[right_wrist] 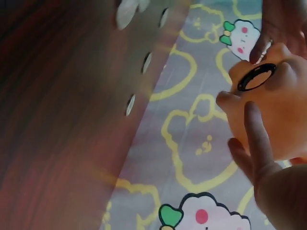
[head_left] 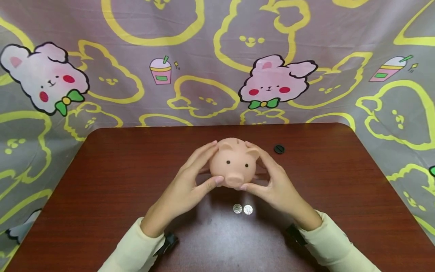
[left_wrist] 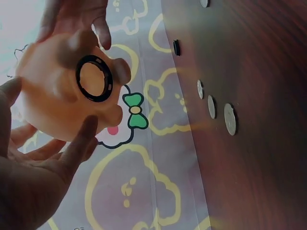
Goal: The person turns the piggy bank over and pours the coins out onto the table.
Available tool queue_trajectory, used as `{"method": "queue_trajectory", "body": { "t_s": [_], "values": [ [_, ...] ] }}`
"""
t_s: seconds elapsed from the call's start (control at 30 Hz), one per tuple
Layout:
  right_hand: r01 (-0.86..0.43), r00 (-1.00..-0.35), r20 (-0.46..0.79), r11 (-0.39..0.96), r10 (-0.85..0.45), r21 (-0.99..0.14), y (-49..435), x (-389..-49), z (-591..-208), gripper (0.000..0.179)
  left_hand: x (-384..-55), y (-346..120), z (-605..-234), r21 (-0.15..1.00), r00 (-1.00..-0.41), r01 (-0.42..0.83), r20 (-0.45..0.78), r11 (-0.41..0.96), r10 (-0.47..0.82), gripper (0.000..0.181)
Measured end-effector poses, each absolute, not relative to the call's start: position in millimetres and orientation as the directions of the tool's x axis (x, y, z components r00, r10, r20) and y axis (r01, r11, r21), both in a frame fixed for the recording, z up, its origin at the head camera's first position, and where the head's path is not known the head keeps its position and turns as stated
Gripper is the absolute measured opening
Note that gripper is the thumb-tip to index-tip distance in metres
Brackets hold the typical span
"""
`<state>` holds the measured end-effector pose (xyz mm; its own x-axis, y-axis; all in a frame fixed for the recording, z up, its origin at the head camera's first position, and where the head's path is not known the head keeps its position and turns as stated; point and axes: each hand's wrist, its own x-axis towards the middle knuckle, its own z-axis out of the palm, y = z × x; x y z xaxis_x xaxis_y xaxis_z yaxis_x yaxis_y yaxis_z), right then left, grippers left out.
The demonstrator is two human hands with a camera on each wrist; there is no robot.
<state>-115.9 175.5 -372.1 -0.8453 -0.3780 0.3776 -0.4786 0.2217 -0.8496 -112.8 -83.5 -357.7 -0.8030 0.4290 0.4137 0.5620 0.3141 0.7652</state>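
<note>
Between both hands a pink piggy bank [head_left: 236,166] is held up off the table, its snout towards the head camera and the coin slot [head_left: 238,142] on top. My left hand [head_left: 183,187] grips one side, thumb beside the snout and fingers behind the ear. On the opposite side my right hand [head_left: 281,186] grips it the same way. Both wrist views look up at its belly, where a round opening [left_wrist: 94,79] with a black rim is uncovered. Two silver coins [head_left: 242,209] lie below it in the head view; the left wrist view shows several coins [left_wrist: 230,119].
A round black plug [head_left: 279,149] lies on the table beyond my right hand. The dark red wooden table [head_left: 112,177] has rounded far corners. A grey cloth [head_left: 210,49] with yellow outlines and cartoon bunnies hangs behind it and along both sides.
</note>
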Motion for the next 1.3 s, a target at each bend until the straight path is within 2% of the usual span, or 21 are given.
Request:
{"method": "queue_trajectory", "body": {
  "t_s": [0.13,0.3,0.53,0.73,0.83,1.0,1.13,1.3],
  "values": [
    [-0.306,-0.914,0.240,0.166,-0.329,-0.937,176,-117,-368,0.071,-112,-79,-354,0.834,-0.859,0.451,0.310,0.316,0.408,0.076],
    [-0.245,-0.932,0.175,0.199,-0.316,-0.949,177,-119,-365,0.057,-111,-75,-352,0.904,-0.889,0.347,0.232,0.249,0.396,0.073],
    [-0.237,-0.924,0.141,0.241,-0.357,-0.941,177,-119,-365,0.069,-113,-74,-355,0.930,-0.892,0.313,0.219,0.191,0.397,0.070],
    [-0.360,-0.869,0.237,0.228,-0.434,-0.904,177,-119,-365,0.087,-117,-75,-356,0.950,-0.875,0.288,0.211,0.119,0.436,0.083],
    [-0.528,-0.805,0.366,0.283,-0.466,-0.801,177,-119,-367,0.090,-118,-76,-356,0.941,-0.865,0.309,0.217,0.139,0.453,0.095],
    [-0.773,-0.634,0.562,0.421,-0.531,-0.475,175,-117,-368,0.086,-119,-80,-359,0.856,-0.840,0.438,0.283,0.273,0.462,0.110],
    [-0.824,-0.556,0.609,0.471,-0.565,-0.315,172,-113,-366,0.077,-120,-82,-362,0.787,-0.817,0.521,0.348,0.330,0.459,0.112],
    [-0.832,-0.537,0.614,0.485,-0.579,-0.270,170,-111,-364,0.071,-121,-82,-365,0.791,-0.811,0.530,0.366,0.306,0.457,0.111]
  ]
}}
